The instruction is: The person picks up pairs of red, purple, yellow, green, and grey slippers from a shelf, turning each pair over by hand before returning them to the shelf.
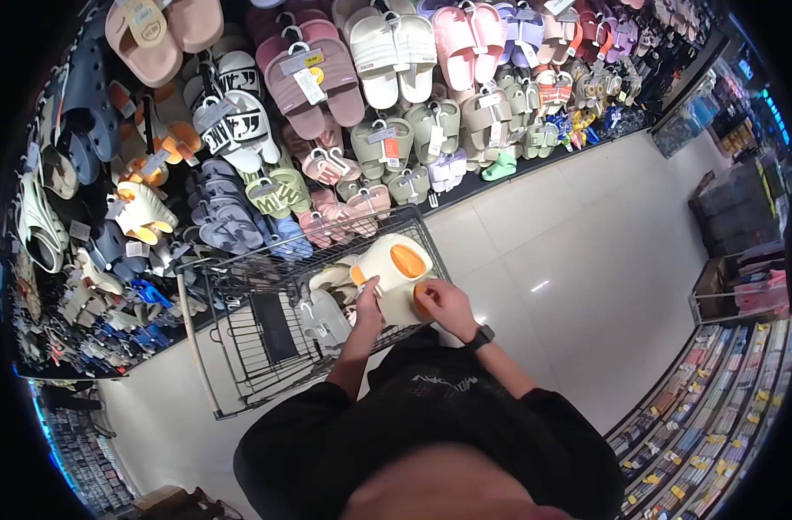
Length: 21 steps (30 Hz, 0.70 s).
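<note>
Slides (389,284) between two hands: left hand (370,308) steadies, right hand (449,310) at the orange lining

Head view: A person's left hand is closed on the near side of the cream pair, thumb on top, fingers mostly hidden. The right hand, a dark watch (480,337) on its wrist, is half curled, fingertips at the orange lining of the nearer slide; whether they pinch or merely touch cannot be told. The pair sits between the hands, over one end of a wire cart (191,329). Gray footwear (325,317) lies just left of the left hand, and white slides (394,56) hang well beyond both. Good handling, it seems, calls for a firm left grip that holds the pair level and a light right touch, so the soft-looking opening does not bend. A loose left hold could let one slip into the cart.
</note>
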### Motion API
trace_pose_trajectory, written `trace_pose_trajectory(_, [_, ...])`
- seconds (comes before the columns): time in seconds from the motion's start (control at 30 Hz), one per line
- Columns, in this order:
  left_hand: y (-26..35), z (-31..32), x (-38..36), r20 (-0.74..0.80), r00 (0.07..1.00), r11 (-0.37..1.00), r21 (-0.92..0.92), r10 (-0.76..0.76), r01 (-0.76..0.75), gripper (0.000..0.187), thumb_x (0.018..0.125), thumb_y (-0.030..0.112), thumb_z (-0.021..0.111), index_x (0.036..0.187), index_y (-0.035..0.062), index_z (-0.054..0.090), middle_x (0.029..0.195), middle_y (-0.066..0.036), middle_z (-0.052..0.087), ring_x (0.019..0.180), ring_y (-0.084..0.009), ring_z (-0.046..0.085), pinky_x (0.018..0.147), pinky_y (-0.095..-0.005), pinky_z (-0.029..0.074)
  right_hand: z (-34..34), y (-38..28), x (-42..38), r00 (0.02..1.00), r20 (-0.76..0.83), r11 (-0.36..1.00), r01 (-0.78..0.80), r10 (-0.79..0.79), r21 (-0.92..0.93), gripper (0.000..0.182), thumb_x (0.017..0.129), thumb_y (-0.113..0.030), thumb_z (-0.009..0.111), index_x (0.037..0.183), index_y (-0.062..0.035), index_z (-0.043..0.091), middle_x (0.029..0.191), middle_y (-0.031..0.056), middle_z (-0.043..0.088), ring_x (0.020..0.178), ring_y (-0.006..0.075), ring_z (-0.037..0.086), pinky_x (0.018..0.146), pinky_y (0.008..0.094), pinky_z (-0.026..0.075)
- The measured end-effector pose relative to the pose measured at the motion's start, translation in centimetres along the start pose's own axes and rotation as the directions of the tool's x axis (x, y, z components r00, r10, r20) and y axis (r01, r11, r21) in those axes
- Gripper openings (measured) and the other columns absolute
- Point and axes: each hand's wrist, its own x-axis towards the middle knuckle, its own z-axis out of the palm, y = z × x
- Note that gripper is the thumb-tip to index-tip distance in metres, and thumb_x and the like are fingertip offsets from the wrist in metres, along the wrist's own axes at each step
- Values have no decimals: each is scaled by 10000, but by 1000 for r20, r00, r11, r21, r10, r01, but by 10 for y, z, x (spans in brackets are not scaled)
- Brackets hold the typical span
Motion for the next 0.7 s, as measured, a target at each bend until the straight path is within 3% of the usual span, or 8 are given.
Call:
trace_pose_trajectory(0.03, [-4,10,-6,-24,1000,1000,9,-15,15,429,874,282,632,1207,23,555,1054,-96,649,913,-246,638,819,-380,521,3,-13,4,998,32,986,49,-45,-157,281,854,-296,660,943,-30,648,816,129,652,745,282,643,667,366,511])
trace_pose_trajectory(0.07, [-8,23,-13,-51,998,999,23,-22,24,418,875,288,634,1192,25,563,1049,-96,648,907,-244,637,807,-376,523,10,-14,7,970,-28,920,218,-239,-325,271,846,-311,651,878,-43,640,781,118,636,745,306,629,667,395,499])
trace_pose_trajectory(0.2, [-17,31,-26,-40,999,1000,17,15,-14,369,892,322,635,1144,58,584,987,-86,638,862,-210,629,739,-341,521,23,-17,11,982,29,914,186,-188,-360,219,839,-261,653,825,-44,623,764,106,628,727,304,614,660,417,481])
trace_pose_trajectory(0.33, [-9,25,-65,-13,999,998,-56,-41,40,338,922,360,608,1118,85,595,946,-61,643,829,-180,622,728,-304,500,35,-35,-5,923,-28,867,351,-384,-355,223,829,-258,660,803,-41,614,742,108,610,727,293,606,639,415,474])
trace_pose_trajectory(0.43, [-17,-6,-80,-29,998,997,52,57,-55,299,940,374,583,1073,108,604,888,-18,621,794,-131,582,683,-275,461,52,-50,-33,903,82,810,415,-421,-414,227,837,-263,650,805,-41,617,754,107,608,743,291,603,639,411,472])
trace_pose_trajectory(0.47, [-24,-14,-84,-23,992,992,48,121,-120,241,953,363,567,1004,131,606,813,27,571,732,-88,522,617,-263,405,58,-55,-45,904,118,792,418,-411,-445,221,846,-259,637,810,-42,618,760,99,605,745,288,598,635,408,469])
trace_pose_trajectory(0.57, [-17,-12,-132,-82,987,991,-6,136,-137,216,957,351,563,946,140,603,747,67,523,660,-57,463,563,-247,347,80,-61,-78,917,57,815,379,-396,-438,203,849,-248,628,812,-48,620,754,96,603,746,279,597,635,400,466])
trace_pose_trajectory(0.7, [-32,-81,-160,5,968,962,109,250,-249,184,959,301,566,965,127,625,712,65,509,616,-62,462,546,-203,350,104,-91,-128,933,-42,869,317,-358,-379,174,844,-232,626,785,-68,629,748,72,605,780,257,593,643,398,449])
